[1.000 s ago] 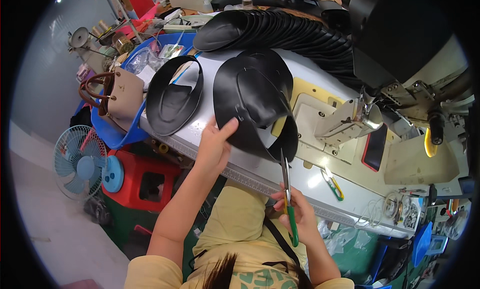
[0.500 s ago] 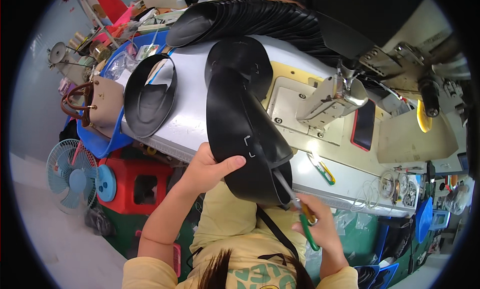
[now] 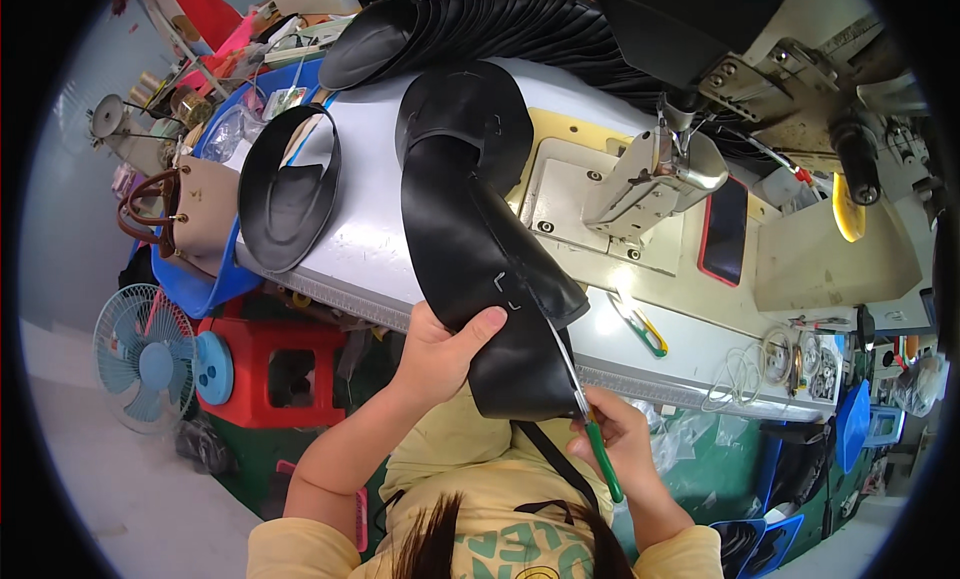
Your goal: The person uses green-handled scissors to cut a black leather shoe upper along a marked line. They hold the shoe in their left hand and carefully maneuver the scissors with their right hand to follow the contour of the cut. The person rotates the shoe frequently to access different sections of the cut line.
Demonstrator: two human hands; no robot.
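A long, curved piece of black leather-like sheet (image 3: 450,229) with small silver corner marks hangs over the table's front edge toward my lap. My left hand (image 3: 445,354) grips its left side, thumb on top and fingers beneath. In my right hand (image 3: 615,434) is a pair of scissors (image 3: 603,461) with green and yellow handles. The long blades run up along the right edge of the piece; they look nearly closed, and part of them is hidden by it. The far end of the piece lies on the white table (image 3: 365,209).
A sewing machine (image 3: 660,184) stands right of the piece, with a phone (image 3: 723,234) and yellow-green thread snips (image 3: 638,324) nearby. Stacked black pieces (image 3: 480,39) line the back. Left are a black ring-shaped piece (image 3: 290,214), a handbag (image 3: 205,209), a fan (image 3: 150,354) and a red stool (image 3: 240,379).
The scissors have turned more upright, and their blades, wider apart before, now lie along the piece's edge. The lower loop of the piece has flattened. My left hand has shifted slightly down and right.
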